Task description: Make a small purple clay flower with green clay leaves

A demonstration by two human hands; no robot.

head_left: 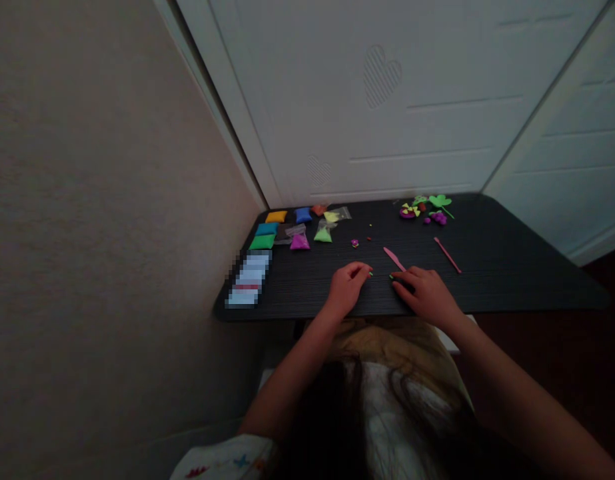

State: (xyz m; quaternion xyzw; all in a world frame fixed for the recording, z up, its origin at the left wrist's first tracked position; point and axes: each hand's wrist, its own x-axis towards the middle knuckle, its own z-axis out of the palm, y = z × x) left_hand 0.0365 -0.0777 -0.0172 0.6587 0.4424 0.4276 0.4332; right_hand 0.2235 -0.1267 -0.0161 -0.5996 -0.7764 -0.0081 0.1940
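Observation:
My left hand is closed in a pinch above the black table's front part, with a tiny green piece of clay at its fingertips. My right hand rests on the table to the right, its thumb apart from the fingers. Another small green bit of clay lies by its index fingertip; whether they touch I cannot tell. Just beyond those fingers is a pink plastic knife, its near end partly hidden by the hand. A pink rod-like tool lies farther right.
Colored clay packets, including an orange one and a magenta one, lie at the table's back left. A blurred-out phone-like object is at the left edge. Green flower-like and purple clay shapes sit back right.

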